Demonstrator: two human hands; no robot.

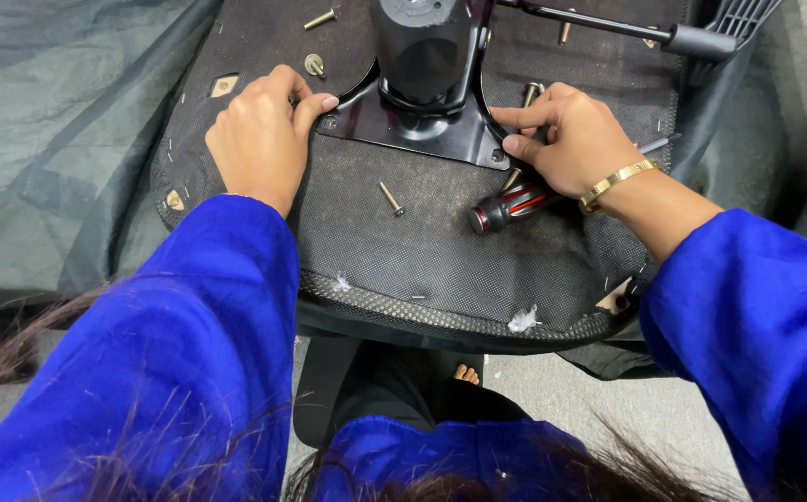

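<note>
Head view: right hand (570, 139) pinches a bolt (531, 94) at the mounting plate (422, 135); left hand (259, 139) presses curled fingers on the plate's opposite edge

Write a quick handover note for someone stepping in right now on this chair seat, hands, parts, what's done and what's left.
Left hand rests on the seat underside at the metal plate's left corner. Right hand pinches a bolt at the plate's right corner. Screwdriver lies under the right wrist. Loose bolts: one below the plate, two above the left hand. No bolt looks seated yet; all remain.

Both hands (259, 139) (570, 139) at black mounting plate (413, 135)
</note>
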